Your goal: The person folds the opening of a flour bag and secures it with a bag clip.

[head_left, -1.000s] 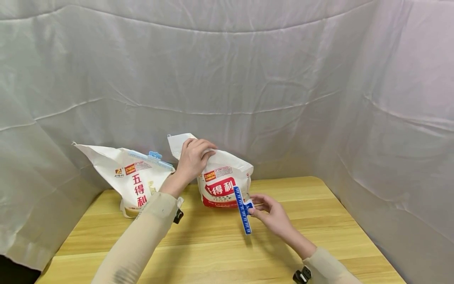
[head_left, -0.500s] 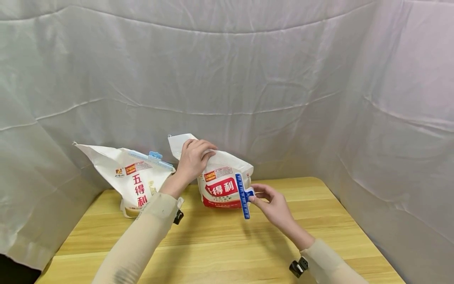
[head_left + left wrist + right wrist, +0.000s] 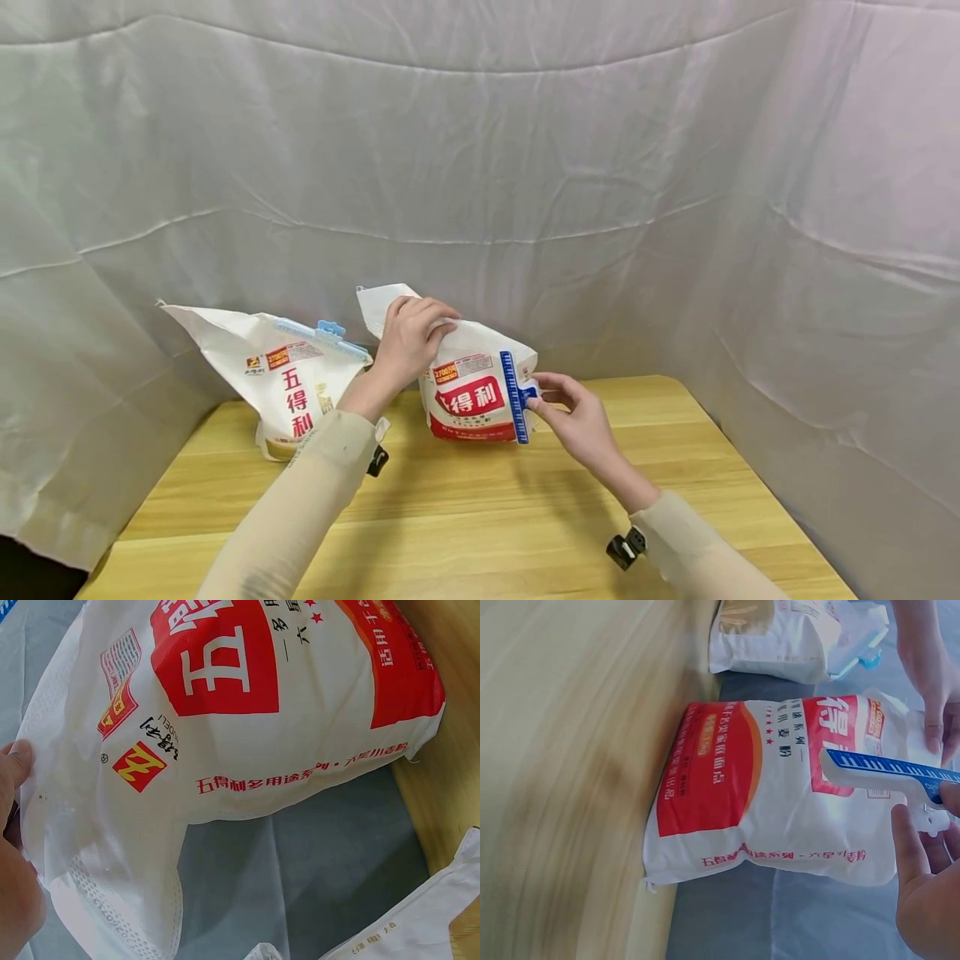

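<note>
My left hand (image 3: 408, 337) grips the folded top of a white and red flour bag (image 3: 471, 398), which stands on the wooden table. In the left wrist view, the bag (image 3: 300, 742) fills much of the picture, its loose top end hanging past the fingers. A blue bag clip (image 3: 516, 398), marked like a ruler, is pinched by my right hand (image 3: 581, 421) between thumb and fingers. It stands almost upright before the bag's right side; in the right wrist view the clip (image 3: 885, 769) overlaps the bag's upper part. Whether it touches the bag I cannot tell.
A second white flour bag (image 3: 288, 375) leans at the left, a light blue clip (image 3: 326, 333) across its top. The wooden table (image 3: 450, 517) is backed by a grey cloth (image 3: 480, 167), which also hangs at both sides.
My right hand has moved upward with the blue bag clip, bringing it higher in front of the bag's right side. The left hand keeps its grip in the same place.
</note>
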### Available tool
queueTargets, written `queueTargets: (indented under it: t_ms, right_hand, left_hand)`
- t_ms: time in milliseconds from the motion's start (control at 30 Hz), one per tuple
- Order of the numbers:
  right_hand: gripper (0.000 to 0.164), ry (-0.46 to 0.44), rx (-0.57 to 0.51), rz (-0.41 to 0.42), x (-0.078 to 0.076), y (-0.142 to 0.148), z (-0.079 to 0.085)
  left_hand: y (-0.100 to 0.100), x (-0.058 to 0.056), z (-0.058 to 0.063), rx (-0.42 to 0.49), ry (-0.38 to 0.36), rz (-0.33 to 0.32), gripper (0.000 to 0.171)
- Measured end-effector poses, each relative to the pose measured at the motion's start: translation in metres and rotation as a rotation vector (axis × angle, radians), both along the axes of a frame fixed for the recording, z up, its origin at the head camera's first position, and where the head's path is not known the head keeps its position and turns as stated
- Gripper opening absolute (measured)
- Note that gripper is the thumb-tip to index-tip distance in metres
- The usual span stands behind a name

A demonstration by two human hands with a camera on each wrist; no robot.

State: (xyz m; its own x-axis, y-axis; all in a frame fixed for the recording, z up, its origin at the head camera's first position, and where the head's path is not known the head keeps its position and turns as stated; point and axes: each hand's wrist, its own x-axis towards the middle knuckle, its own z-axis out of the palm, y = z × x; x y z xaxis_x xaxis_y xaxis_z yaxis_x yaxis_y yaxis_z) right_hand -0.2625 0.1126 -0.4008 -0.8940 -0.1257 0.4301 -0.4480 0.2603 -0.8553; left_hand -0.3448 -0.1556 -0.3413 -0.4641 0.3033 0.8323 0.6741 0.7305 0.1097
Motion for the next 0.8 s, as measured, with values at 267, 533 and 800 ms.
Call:
queueTargets:
  t_ms: [267,533,800]
  right_hand:
    - [0.041,0.016,-0.034,-0.042,-0.015,0.004,-0.004]
    - [0.039,0.047,-0.043,-0.044,-0.024,0.005,0.009]
    - [0.036,0.111,0.014,-0.040,-0.021,0.006,0.032]
  left_hand:
    - [0.000,0.002,0.000,0.002,0.003,-0.008,0.011]
    - [-0.001,0.002,0.001,-0.011,-0.011,0.007,0.011]
    - [-0.001,0.003,0.001,-0.020,-0.030,0.022,0.011]
